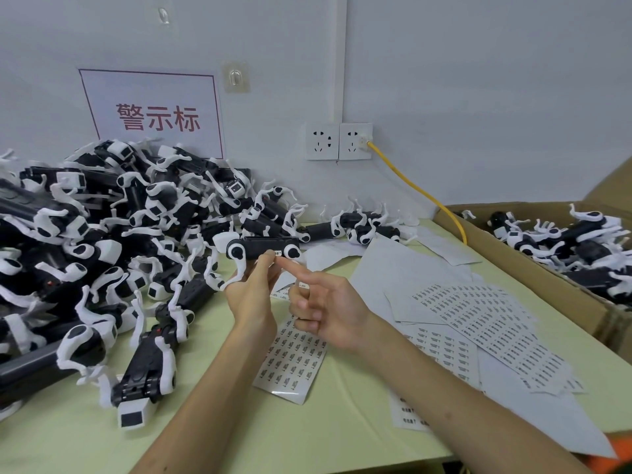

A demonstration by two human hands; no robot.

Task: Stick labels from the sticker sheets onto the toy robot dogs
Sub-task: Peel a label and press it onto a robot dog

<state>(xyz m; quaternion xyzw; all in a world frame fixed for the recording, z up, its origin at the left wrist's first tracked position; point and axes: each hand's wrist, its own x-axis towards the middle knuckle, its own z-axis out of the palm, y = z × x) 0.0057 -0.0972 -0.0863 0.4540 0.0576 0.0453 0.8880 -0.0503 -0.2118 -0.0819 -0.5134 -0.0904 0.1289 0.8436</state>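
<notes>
The left hand [251, 295] grips a dog [263, 249], black-bodied with white legs, above the table's [342, 429] middle. The right hand's [328, 309] straight forefinger presses a label [277, 253] on its side, its other fingers curled. Sheets [492, 323] lie toward the right edge, and a pile [102, 234] of dogs fills the left by the white wall [478, 97].

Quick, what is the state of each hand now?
Left hand: grips the toy robot dog.
Right hand: holds nothing; straight index finger presses the label on it.

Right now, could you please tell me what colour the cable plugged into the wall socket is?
Yellow; the head view shows the cable best.
</notes>
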